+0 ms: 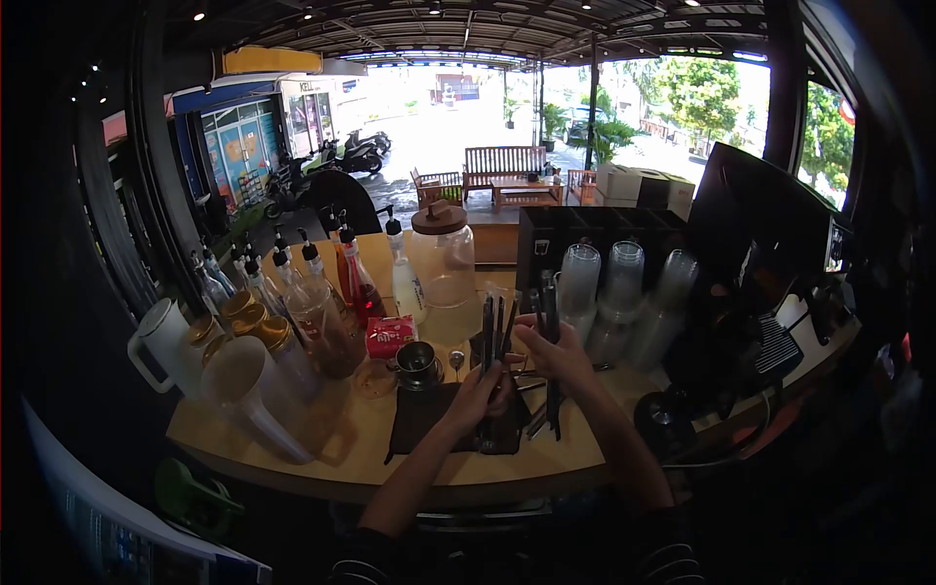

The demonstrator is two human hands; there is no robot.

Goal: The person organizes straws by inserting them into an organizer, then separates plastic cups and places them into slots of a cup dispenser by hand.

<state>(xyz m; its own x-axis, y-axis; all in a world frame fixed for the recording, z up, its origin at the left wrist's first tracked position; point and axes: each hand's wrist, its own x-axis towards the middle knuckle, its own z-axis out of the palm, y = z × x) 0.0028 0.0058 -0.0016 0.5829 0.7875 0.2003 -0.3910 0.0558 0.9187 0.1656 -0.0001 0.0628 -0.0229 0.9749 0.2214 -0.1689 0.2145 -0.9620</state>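
Note:
Over the middle of the wooden counter (331,458), my left hand (481,392) is closed round several thin dark sticks (487,336), which stand upright. Just right of it, my right hand (556,353) grips more long dark sticks (551,302), also roughly upright. What exactly the sticks are is too dim to tell. Beneath my left hand lies a dark cloth (414,429). More dark sticks (536,421) lie on the counter by the cloth's right edge. A metal cup (418,365) sits at the cloth's back left, beside a red packet (391,336).
Pump bottles (361,283), a funnel-shaped container (249,385) and a white pitcher (166,341) crowd the left. A lidded jar (444,258) stands behind. Stacked clear cups (624,278), a black box (595,224) and a dark monitor (756,214) stand at the right.

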